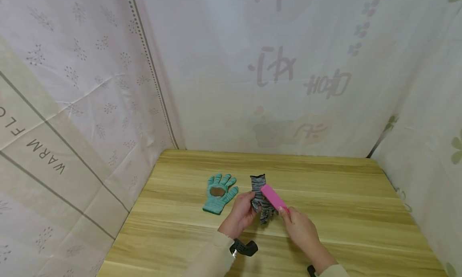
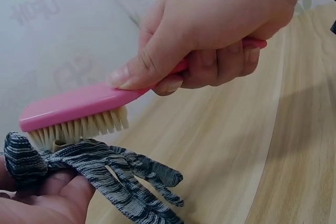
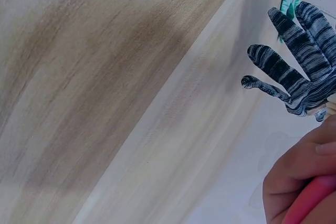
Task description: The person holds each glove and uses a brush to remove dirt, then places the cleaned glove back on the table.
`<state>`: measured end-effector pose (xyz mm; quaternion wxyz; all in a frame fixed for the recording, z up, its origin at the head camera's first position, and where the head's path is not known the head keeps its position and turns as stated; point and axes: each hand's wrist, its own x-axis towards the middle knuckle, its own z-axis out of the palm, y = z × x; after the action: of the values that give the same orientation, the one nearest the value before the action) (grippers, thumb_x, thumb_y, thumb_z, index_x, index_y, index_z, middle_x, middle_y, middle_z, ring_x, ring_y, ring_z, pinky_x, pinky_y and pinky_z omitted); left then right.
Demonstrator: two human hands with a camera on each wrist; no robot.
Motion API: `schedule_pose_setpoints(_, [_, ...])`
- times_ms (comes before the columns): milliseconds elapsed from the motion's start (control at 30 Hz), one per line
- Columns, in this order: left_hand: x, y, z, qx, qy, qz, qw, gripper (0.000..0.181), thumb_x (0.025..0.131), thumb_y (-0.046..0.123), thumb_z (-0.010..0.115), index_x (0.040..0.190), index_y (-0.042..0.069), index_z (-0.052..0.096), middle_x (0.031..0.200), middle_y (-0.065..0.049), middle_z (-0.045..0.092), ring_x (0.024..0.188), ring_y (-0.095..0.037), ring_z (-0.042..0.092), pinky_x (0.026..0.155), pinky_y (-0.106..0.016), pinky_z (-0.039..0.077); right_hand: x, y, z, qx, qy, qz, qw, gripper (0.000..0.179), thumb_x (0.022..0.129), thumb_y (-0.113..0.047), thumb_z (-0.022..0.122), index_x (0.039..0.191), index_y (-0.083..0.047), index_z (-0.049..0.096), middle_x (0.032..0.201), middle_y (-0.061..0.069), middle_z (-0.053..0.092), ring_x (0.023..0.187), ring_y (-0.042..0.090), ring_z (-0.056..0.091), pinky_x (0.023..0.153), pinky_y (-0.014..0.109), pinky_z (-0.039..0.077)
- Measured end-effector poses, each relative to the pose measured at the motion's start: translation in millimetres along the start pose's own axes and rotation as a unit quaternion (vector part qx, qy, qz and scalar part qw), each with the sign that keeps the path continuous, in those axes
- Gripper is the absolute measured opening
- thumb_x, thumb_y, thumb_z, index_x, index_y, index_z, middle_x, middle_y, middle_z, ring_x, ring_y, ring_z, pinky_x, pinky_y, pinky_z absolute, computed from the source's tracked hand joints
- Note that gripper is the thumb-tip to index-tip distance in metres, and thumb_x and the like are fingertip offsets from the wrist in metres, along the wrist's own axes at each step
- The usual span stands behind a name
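Observation:
A black-and-grey knitted glove (image 1: 258,184) is held up over the table by my left hand (image 1: 242,213), its cuff pointing away and its fingers hanging loose. In the left wrist view, fingers of that hand (image 2: 58,198) lie beneath the glove (image 2: 105,163). My right hand (image 1: 301,232) grips the handle of a pink brush (image 1: 274,197). The brush's pale bristles (image 2: 79,127) touch the glove near a small brown patch. In the right wrist view, the glove's fingers (image 3: 307,40) spread beside my right hand (image 3: 294,169); most of the brush is out of frame there.
A green knitted glove (image 1: 215,205) with a brown oval patch lies flat on the wooden table (image 1: 325,188), left of my hands. Printed cloth curtains (image 1: 223,88) hang behind the table and at both sides. A black strap device (image 1: 244,248) sits at my left wrist.

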<state>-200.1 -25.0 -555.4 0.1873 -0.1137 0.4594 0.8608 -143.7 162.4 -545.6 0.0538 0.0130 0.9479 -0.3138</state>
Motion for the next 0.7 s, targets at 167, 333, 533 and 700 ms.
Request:
schedule_pose_setpoints(167, [1.0, 0.0, -0.4, -0.001, 0.009, 0.006, 0.9999, 0.029, 0.11, 0.014, 0.039, 0.128, -0.005, 0.051, 0.092, -0.001, 0.056, 0.07, -0.003, 0.053, 0.056, -0.015, 0.049, -0.3, 1.4, 0.0, -0.001, 0.002, -0.001, 1.0, 0.051, 0.108, -0.052, 0.037, 0.089, -0.01, 0.059, 0.064, 0.003, 0.045, 0.055, 0.018, 0.041, 0.05, 0.031, 0.034])
schedule_pose_setpoints(333, [1.3, 1.1, -0.5, -0.006, 0.014, 0.01, 0.9998, 0.026, 0.109, 0.013, 0.039, 0.124, -0.004, 0.053, 0.091, -0.001, 0.056, 0.069, -0.004, 0.054, 0.056, -0.015, 0.048, -1.7, 3.5, -0.8, -0.003, 0.007, -0.003, 1.0, 0.054, 0.108, -0.053, 0.036, 0.093, -0.008, 0.061, 0.063, 0.003, 0.045, 0.055, 0.018, 0.042, 0.05, 0.031, 0.035])
schedule_pose_setpoints(533, [2.0, 1.4, -3.8, -0.007, 0.013, 0.012, 0.9998, 0.026, 0.11, 0.014, 0.039, 0.123, -0.003, 0.053, 0.089, 0.0, 0.056, 0.069, -0.004, 0.054, 0.056, -0.015, 0.048, -1.0, 6.2, -1.4, 0.002, 0.003, 0.006, 1.0, 0.046, 0.109, -0.045, 0.039, 0.09, -0.008, 0.059, 0.063, 0.003, 0.044, 0.054, 0.018, 0.04, 0.049, 0.032, 0.034])
schedule_pose_setpoints(700, [1.4, 2.9, -4.2, -0.009, 0.007, 0.012, 0.9999, 0.027, 0.11, 0.014, 0.038, 0.125, -0.004, 0.052, 0.088, 0.0, 0.056, 0.07, -0.004, 0.054, 0.056, -0.015, 0.048, 0.3, 7.7, -0.4, 0.002, 0.005, 0.007, 1.0, 0.045, 0.108, -0.045, 0.04, 0.088, -0.009, 0.058, 0.063, 0.003, 0.044, 0.054, 0.018, 0.04, 0.049, 0.032, 0.034])
